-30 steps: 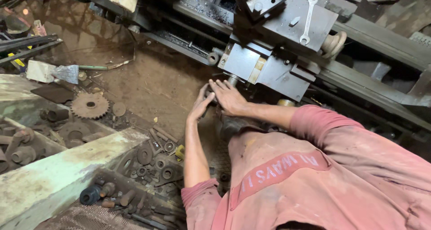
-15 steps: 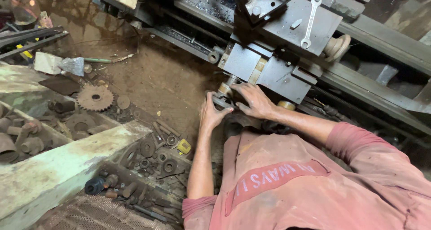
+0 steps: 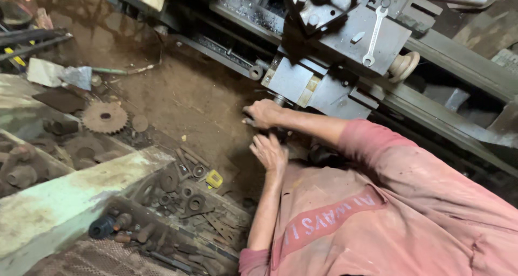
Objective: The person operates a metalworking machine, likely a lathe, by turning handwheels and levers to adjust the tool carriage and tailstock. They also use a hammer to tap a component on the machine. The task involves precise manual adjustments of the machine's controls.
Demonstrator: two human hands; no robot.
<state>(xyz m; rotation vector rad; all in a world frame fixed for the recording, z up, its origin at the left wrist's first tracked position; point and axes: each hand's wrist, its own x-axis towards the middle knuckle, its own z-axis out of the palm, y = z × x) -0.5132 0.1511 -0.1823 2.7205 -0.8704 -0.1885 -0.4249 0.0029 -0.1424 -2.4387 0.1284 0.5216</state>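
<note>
The person bends beside a grey lathe carriage (image 3: 324, 87). The right hand (image 3: 264, 113) closes its fingers around a small dark handle (image 3: 249, 121) just below the carriage. The left hand (image 3: 270, 151) rests just beneath it, fingers loosely curled, gripping nothing visible. A spanner (image 3: 374, 36) lies on the carriage top; a rusty gear (image 3: 104, 117) lies on the dirt floor.

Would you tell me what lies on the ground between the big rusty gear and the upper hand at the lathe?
In the head view, only bare brown dirt floor lies between the rusty gear and the right hand; a small round disc sits just beside the gear.
</note>
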